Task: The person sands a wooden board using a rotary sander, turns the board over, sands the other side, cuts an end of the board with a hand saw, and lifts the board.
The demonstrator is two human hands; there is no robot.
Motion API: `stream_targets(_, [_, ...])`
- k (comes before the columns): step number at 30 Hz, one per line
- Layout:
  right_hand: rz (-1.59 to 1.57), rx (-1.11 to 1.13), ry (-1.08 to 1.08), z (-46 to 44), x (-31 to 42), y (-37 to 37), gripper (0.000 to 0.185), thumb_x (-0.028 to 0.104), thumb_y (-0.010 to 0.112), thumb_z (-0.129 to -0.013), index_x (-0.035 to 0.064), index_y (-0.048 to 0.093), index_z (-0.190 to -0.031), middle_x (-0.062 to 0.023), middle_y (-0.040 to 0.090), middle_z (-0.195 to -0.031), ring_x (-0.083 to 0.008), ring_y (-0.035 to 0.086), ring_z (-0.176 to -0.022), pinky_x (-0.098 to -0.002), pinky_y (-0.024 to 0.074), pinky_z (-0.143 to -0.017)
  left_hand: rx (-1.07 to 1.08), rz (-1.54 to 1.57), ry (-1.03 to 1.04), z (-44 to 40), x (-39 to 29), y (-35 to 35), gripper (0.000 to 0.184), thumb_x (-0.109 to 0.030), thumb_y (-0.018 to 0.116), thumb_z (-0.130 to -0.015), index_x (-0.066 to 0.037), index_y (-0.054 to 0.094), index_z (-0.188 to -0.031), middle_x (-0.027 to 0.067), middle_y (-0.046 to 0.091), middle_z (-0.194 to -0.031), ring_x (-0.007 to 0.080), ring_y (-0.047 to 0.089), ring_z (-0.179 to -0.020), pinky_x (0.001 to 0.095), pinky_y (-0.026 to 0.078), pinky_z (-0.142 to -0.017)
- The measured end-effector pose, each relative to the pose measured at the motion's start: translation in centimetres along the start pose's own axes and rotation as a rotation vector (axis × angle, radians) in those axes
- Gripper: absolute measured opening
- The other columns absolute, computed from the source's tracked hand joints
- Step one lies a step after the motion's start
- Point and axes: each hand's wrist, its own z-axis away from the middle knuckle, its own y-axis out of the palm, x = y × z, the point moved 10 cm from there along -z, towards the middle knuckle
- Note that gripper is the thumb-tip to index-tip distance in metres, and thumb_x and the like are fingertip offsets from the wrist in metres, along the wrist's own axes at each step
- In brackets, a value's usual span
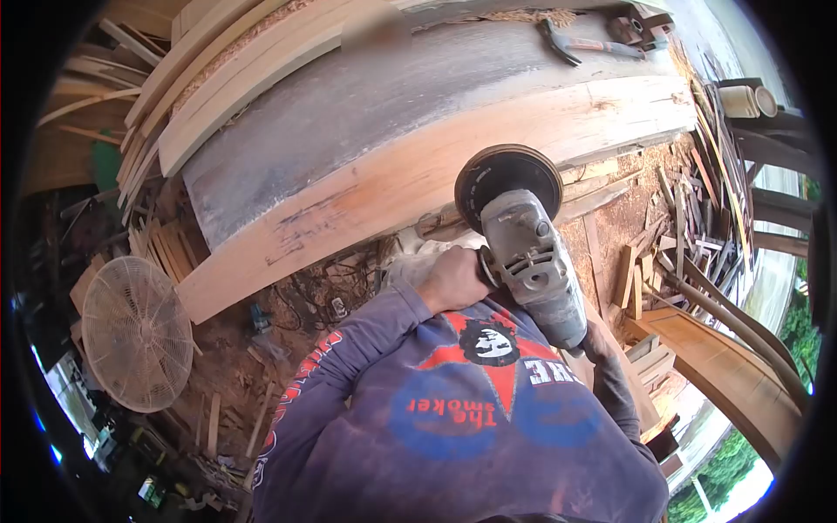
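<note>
An angle grinder (527, 253), grey and dusty, is held close in front of my chest. Its round black disc (508, 179) points away from me, over the near edge of a long pale plank (410, 174). My left hand (458, 279) is wrapped round the side handle by the grinder's head. At the rear end of the body, my right hand (600, 342) grips the tool, its fingers partly hidden. Whether the disc touches the wood or spins, I cannot tell.
The plank lies along a grey worktable (288, 131). A claw hammer (593, 44) rests near its far right corner. Stacked boards (235, 87) fill the back left. A round fan (138, 334) stands at left. Wood offcuts (641, 279) and sawdust cover the floor.
</note>
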Motion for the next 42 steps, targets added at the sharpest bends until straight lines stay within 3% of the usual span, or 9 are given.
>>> stream_targets(2, [-0.057,0.075,-0.026,0.3,4.9,3.5,0.053,0.035,0.052,-0.096,-0.0036,0.061,-0.131,-0.0129,0.07,-0.117,-0.02,0.066,-0.109,-0.0334,0.0506,-0.097,-0.12,0.175,-0.023,2.9,-0.3,-5.0,0.035,-0.036,0.078,-0.081,-0.003,0.076,-0.093,0.0233,0.072,-0.085,0.0426,0.07,-0.082,0.0468,0.054,-0.071])
stream_targets(4, [0.152,0.316,-0.11,-0.1,9.7,5.9,0.055,0.031,0.066,-0.085,-0.0067,0.063,-0.126,-0.0114,0.07,-0.115,-0.0206,0.066,-0.105,-0.0326,0.0518,-0.094,-0.217,0.154,-0.079,6.0,1.7,-7.8,0.033,-0.03,0.079,-0.081,-0.003,0.074,-0.098,0.0226,0.072,-0.089,0.0402,0.071,-0.085,0.045,0.054,-0.073])
stream_targets(10, [0.655,0.049,-0.212,-1.5,22.0,15.4,0.054,0.021,0.084,-0.07,-0.0027,0.069,-0.116,-0.0184,0.076,-0.101,-0.0262,0.074,-0.094,-0.0382,0.056,-0.085,-0.34,0.249,-0.259,11.8,7.8,-11.0,0.032,-0.02,0.081,-0.077,-0.001,0.073,-0.101,0.0224,0.074,-0.094,0.0335,0.074,-0.088,0.0411,0.054,-0.074])
stream_targets(18, [0.608,0.026,-0.195,-3.7,19.0,17.5,0.052,0.032,0.085,-0.071,-0.0008,0.071,-0.11,-0.0206,0.075,-0.099,-0.0338,0.074,-0.096,-0.041,0.0564,-0.086,-0.35,0.124,-0.372,12.0,11.1,-12.4,0.03,-0.017,0.08,-0.077,0.001,0.072,-0.1,0.0186,0.075,-0.088,0.028,0.075,-0.084,0.0399,0.055,-0.072])
stream_targets(20, [0.744,-0.063,-0.232,-3.4,20.3,15.8,0.046,0.032,0.082,-0.073,-0.0003,0.072,-0.104,-0.0226,0.074,-0.094,-0.0357,0.074,-0.092,-0.0421,0.0567,-0.082,-0.345,0.132,-0.326,10.0,10.8,-11.6,0.03,-0.017,0.08,-0.076,0.001,0.072,-0.099,0.0197,0.074,-0.086,0.0291,0.075,-0.082,0.0405,0.055,-0.072])
stream_targets(22, [0.704,-0.113,-0.228,-3.3,21.5,13.6,0.043,0.032,0.081,-0.074,-0.0005,0.072,-0.101,-0.0239,0.073,-0.09,-0.0373,0.074,-0.088,-0.0429,0.057,-0.078,-0.403,0.186,-0.288,7.4,9.6,-11.7,0.027,-0.025,0.078,-0.076,-0.003,0.075,-0.091,0.0227,0.072,-0.085,0.0409,0.072,-0.087,0.0453,0.056,-0.071])
stream_targets(29, [0.528,-0.291,-0.119,-3.1,21.2,4.2,0.039,0.03,0.08,-0.077,-0.0007,0.074,-0.101,-0.0232,0.074,-0.087,-0.0355,0.075,-0.085,-0.0409,0.0581,-0.075,-0.212,-0.038,-0.476,-4.4,5.0,-9.3,0.026,-0.026,0.077,-0.077,-0.002,0.076,-0.086,0.0263,0.071,-0.084,0.043,0.07,-0.086,0.0503,0.055,-0.074])
stream_targets(35, [0.428,-0.473,-0.21,-2.2,22.8,-8.5,0.037,0.024,0.078,-0.082,-0.0027,0.073,-0.107,-0.0197,0.076,-0.089,-0.0236,0.077,-0.09,-0.0379,0.058,-0.078,-0.131,-0.137,-0.371,-19.5,-4.4,-5.5,0.028,-0.026,0.078,-0.076,0.002,0.075,-0.082,0.0292,0.07,-0.083,0.046,0.07,-0.082,0.0513,0.057,-0.077])
stream_targets(42, [0.334,-0.619,-0.029,-1.9,23.4,-23.9,0.031,0.018,0.076,-0.082,-0.0049,0.073,-0.103,-0.018,0.077,-0.089,-0.0194,0.074,-0.091,-0.0349,0.0564,-0.079,0.011,-0.334,-0.269,-37.1,-17.2,-0.3,0.023,-0.019,0.075,-0.075,0.002,0.077,-0.084,0.0271,0.072,-0.091,0.0415,0.073,-0.087,0.0471,0.058,-0.081])
